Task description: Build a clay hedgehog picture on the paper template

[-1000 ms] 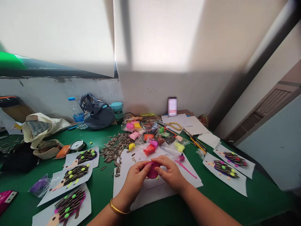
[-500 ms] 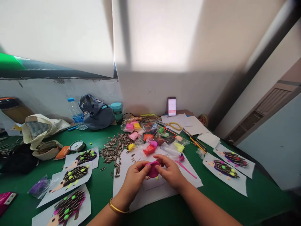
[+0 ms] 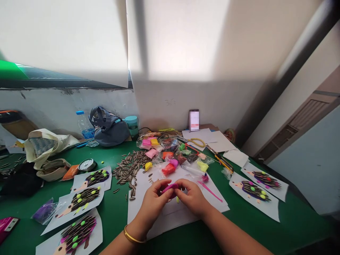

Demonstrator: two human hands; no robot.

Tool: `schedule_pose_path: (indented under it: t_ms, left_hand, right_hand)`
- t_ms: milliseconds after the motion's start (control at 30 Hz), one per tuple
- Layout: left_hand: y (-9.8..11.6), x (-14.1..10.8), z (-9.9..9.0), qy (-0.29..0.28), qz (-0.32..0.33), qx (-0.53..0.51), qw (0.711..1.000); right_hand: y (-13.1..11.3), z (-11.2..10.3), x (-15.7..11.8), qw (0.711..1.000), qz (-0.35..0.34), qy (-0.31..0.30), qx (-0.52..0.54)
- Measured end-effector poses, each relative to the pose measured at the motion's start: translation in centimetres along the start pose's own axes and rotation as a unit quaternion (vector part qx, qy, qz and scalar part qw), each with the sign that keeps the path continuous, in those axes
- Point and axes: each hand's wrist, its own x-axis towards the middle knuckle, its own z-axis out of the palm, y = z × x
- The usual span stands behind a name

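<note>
Between my two hands is a flattened piece of magenta modelling clay (image 3: 172, 187), pinched by thumbs and fingers at both sides. My left hand (image 3: 156, 198) grips its left edge, a gold bangle on the wrist. On the right edge, my right hand (image 3: 192, 196) is closed with thumb and fingers. Both hands are above white paper (image 3: 170, 221), and they hide most of what lies on it. A thin pink clay strip (image 3: 210, 191) rests on the paper to the right. Sunflower seeds (image 3: 131, 166) are heaped beyond my left hand.
Bagged coloured clay (image 3: 168, 169) crowds the table behind the paper. Scissors (image 3: 198, 142) and a phone (image 3: 194, 120) are farther back. Hedgehog pictures made with seeds lie left (image 3: 85, 198) and right (image 3: 253, 193). A blue bag (image 3: 110, 132) and a bottle (image 3: 86, 125) stand by the wall.
The clay has tilted from facing me to nearly edge-on. My right fingers have curled down around its edge, and both hands stay over the paper.
</note>
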Motion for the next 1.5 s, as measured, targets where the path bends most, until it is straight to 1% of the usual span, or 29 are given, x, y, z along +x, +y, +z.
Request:
schedule_pose_path:
  t_ms: [100, 167, 267, 367, 433, 533, 667, 833, 900, 1067, 1233, 1367, 1500]
  left_hand:
    - [0.06, -0.01, 0.01, -0.002, 0.035, 0.047, 0.998]
    - [0.08, 0.04, -0.04, 0.009, 0.051, 0.075, 0.996]
    - [-0.07, 0.09, -0.07, 0.023, 0.035, 0.064, 0.997]
    - [-0.34, 0.12, -0.04, 0.02, 0.018, 0.036, 0.999]
    - [-0.43, 0.14, -0.06, 0.016, 0.036, 0.049, 0.998]
    - [-0.37, 0.18, -0.14, 0.013, 0.062, 0.08, 0.995]
    - [-0.2, 0.24, -0.13, 0.024, 0.041, 0.066, 0.997]
    - [-0.29, 0.3, -0.01, 0.016, 0.004, 0.028, 0.999]
    - [-0.42, 0.35, -0.05, 0.019, 0.005, 0.028, 0.999]
    - [-0.72, 0.41, -0.2, 0.046, 0.007, 0.008, 0.999]
    - [-0.37, 0.27, -0.1, 0.039, 0.002, 0.003, 0.999]
    - [-0.03, 0.24, -0.05, 0.036, 0.001, 0.004, 0.999]
    - [0.11, 0.2, 0.04, 0.046, -0.003, 0.002, 0.999]
  right_hand:
    - [-0.16, 0.17, -0.03, 1.0, -0.011, 0.006, -0.02]
    - [-0.22, 0.27, -0.05, 1.0, -0.019, 0.006, -0.021]
    - [-0.34, 0.27, -0.04, 1.0, -0.012, -0.007, -0.012]
    - [-0.52, 0.2, -0.02, 1.0, 0.011, -0.017, -0.011]
    - [-0.65, 0.24, -0.03, 0.999, 0.017, -0.02, -0.023]
    - [-0.72, 0.41, -0.07, 0.999, 0.004, -0.024, -0.047]
    - [-0.45, 0.52, -0.1, 0.999, 0.012, -0.025, -0.026]
    - [-0.11, 0.33, -0.06, 0.999, 0.044, 0.007, 0.031]
    - [-0.22, 0.3, -0.05, 0.998, 0.046, 0.007, 0.046]
    - [-0.68, 0.33, -0.02, 0.996, 0.061, -0.009, 0.071]
    - [-0.81, 0.34, -0.06, 0.995, 0.056, -0.001, 0.077]
    - [-0.64, 0.37, -0.14, 0.996, 0.05, -0.008, 0.079]
    - [-0.23, 0.36, -0.13, 0.994, 0.058, -0.001, 0.087]
